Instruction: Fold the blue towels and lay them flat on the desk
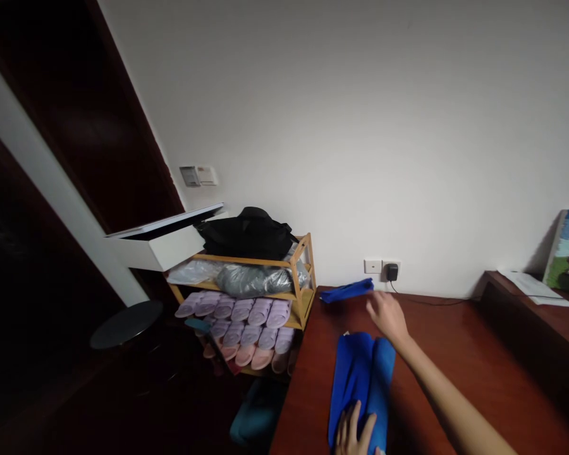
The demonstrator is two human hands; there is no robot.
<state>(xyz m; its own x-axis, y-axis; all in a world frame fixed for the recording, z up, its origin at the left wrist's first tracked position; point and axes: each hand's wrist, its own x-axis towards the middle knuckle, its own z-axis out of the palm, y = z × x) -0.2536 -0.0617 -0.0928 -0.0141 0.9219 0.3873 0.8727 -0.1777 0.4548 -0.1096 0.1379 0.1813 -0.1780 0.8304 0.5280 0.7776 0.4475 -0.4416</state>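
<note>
My left hand (353, 431) lies with its fingers spread on a folded dark-blue cloth (353, 363) near the front of the table. Along the cloth's right side runs a lighter-blue rolled or folded piece (382, 373), partly touched by the same hand. My right hand (389, 316), slightly blurred, is above the table beyond the cloth, its fingers loosely bent and apart. Just past its fingertips is a narrow blue fabric strip (346, 291) by the wall; I see a small gap between them. A small white tag shows at the folded cloth's far edge.
Left of the reddish-brown table (436, 354) stands a wooden rack (296, 284) with several slippers (260, 311), a black bag (249, 235) and an open white box (159, 246). A black plug (391, 272) sits in the wall socket. A round stool (127, 323) stands at left.
</note>
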